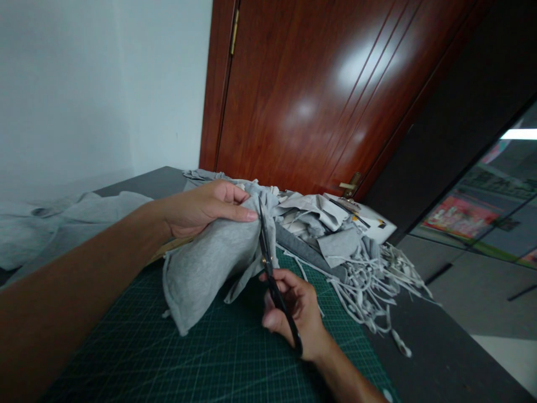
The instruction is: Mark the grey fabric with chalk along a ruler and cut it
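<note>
My left hand (213,206) pinches a piece of grey fabric (210,268) between thumb and fingers, holding it up so that it hangs over a green cutting mat (201,364). In my right hand (297,313) is a pair of black scissors (268,263), its fingers in and around the handles. The blades point up and away from me and lie against the fabric beside my left thumb. Whether they are apart or closed, I cannot tell. A narrow strip of the cloth hangs behind the scissors.
Grey fabric scraps (339,246) and a tangle of cords (364,296) are heaped at the mat's far right. More pale cloth (84,224) lies at the left. Behind the dark table (436,347) stand a brown wooden door (293,101) and a dark cabinet (453,263).
</note>
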Motion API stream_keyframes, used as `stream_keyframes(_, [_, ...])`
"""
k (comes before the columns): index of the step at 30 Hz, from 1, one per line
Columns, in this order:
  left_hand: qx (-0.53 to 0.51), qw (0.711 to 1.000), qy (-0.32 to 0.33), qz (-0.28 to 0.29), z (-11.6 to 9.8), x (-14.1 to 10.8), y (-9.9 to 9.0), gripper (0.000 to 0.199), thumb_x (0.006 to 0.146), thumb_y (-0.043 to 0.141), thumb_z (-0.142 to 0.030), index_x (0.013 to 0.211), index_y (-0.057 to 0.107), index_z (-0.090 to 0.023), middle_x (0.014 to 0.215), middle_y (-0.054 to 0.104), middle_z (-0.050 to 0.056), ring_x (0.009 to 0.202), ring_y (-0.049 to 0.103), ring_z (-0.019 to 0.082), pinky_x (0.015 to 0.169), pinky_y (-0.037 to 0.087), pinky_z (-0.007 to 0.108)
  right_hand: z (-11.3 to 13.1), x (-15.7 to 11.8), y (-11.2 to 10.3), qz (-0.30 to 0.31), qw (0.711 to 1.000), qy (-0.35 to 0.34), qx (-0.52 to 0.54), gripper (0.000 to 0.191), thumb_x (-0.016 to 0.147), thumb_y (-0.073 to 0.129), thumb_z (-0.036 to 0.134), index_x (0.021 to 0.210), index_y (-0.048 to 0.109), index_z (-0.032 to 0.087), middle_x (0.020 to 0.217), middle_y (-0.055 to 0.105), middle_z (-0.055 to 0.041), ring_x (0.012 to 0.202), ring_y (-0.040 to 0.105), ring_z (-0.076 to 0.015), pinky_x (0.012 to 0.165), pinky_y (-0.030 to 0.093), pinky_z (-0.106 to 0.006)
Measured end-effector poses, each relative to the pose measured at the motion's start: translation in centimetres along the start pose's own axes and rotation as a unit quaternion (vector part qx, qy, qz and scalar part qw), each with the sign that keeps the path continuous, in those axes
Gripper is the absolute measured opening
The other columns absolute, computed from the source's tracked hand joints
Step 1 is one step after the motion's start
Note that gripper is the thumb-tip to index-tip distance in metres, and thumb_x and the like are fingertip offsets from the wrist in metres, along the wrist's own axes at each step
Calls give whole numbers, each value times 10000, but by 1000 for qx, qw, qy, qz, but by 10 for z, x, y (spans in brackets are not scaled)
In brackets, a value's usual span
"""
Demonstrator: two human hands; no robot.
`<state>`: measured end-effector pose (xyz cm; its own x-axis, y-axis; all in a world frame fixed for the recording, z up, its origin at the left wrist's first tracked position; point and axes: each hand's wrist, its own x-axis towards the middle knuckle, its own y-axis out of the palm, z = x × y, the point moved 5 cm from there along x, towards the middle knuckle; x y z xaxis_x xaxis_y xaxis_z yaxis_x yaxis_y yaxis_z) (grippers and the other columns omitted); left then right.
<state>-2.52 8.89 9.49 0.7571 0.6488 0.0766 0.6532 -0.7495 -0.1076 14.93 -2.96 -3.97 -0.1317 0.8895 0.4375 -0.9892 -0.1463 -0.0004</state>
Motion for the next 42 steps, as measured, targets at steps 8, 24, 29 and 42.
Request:
stream_keyframes(8, [18,999,-13,-27,0,0,1,259,656,911,-337,762,741,-173,789,765,16,692,684,169,652,509,264,0,1,-1,0,1000,5,5,649,745,990,583,1208,732,208,669,585,62,530,465,-92,498,343,-220])
stream_keyframes(24, [4,1000,-14,-24,1,1,2,224,683,902,-287,798,762,-155,829,798,51,706,723,184,663,556,273,6,2,4,-4,999,38,-1,508,791,989,454,1144,723,205,645,583,86,453,463,-67,439,340,-191])
stream_keyframes(29, [13,1000,-7,-11,5,1,3,295,695,917,-282,873,755,-111,873,815,84,731,726,185,689,577,289,5,2,2,-7,1000,22,0,577,746,1013,479,1164,732,197,654,570,79,489,456,-77,464,325,-206])
stream_keyframes(42, [62,998,-18,15,7,2,6,245,730,872,-294,870,768,-122,824,809,44,669,687,166,736,597,342,6,4,5,-18,999,47,6,564,712,1034,465,1099,725,194,645,547,85,487,434,-84,451,330,-208])
